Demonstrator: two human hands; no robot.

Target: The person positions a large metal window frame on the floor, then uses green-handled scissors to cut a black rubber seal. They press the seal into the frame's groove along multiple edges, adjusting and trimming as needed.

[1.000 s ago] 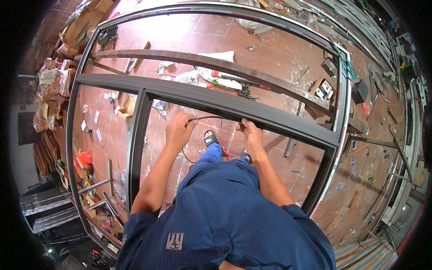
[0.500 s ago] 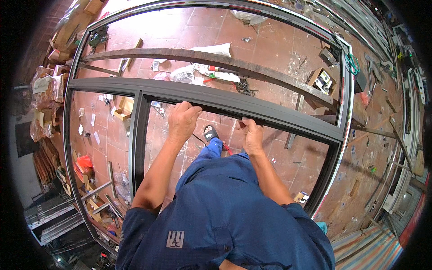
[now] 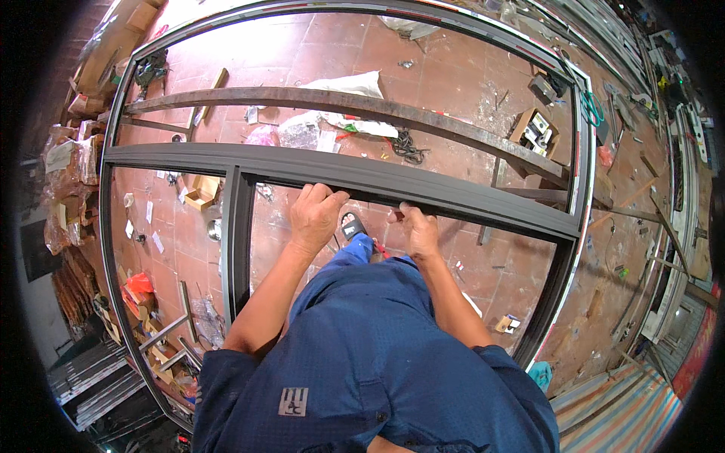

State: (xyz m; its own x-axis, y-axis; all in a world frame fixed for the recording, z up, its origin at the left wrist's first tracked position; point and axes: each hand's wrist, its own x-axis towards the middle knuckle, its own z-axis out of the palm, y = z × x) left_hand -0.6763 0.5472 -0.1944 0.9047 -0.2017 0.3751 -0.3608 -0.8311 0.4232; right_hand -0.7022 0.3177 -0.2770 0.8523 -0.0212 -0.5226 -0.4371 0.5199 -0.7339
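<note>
A large dark grey metal window or door frame (image 3: pixel 423 190) surrounds me at about waist height, and I stand inside one of its lower openings. My left hand (image 3: pixel 316 215) is at the near edge of its crossbar, fingers curled and pressed together. A short way to the right, my right hand (image 3: pixel 418 228) is at the same edge with thumb and fingers pinched. Both sets of fingertips touch or nearly touch the dark groove under the bar. Whatever they pinch there, if anything, is hidden or too thin to make out. A dark upright (image 3: pixel 238 241) joins the crossbar left of my left hand.
A long rusty metal beam (image 3: pixel 340 102) runs under the frame's far part. On the tiled floor lie a white sack (image 3: pixel 343 83), black cord (image 3: pixel 408 147), an open carton (image 3: pixel 202 192) and a box of parts (image 3: pixel 536 136). Long profiles (image 3: pixel 680 226) are stacked at the right.
The view has shifted slightly, so the crossbar sits a little lower in the picture. Both hands stay at the crossbar's edge, with small finger movements.
</note>
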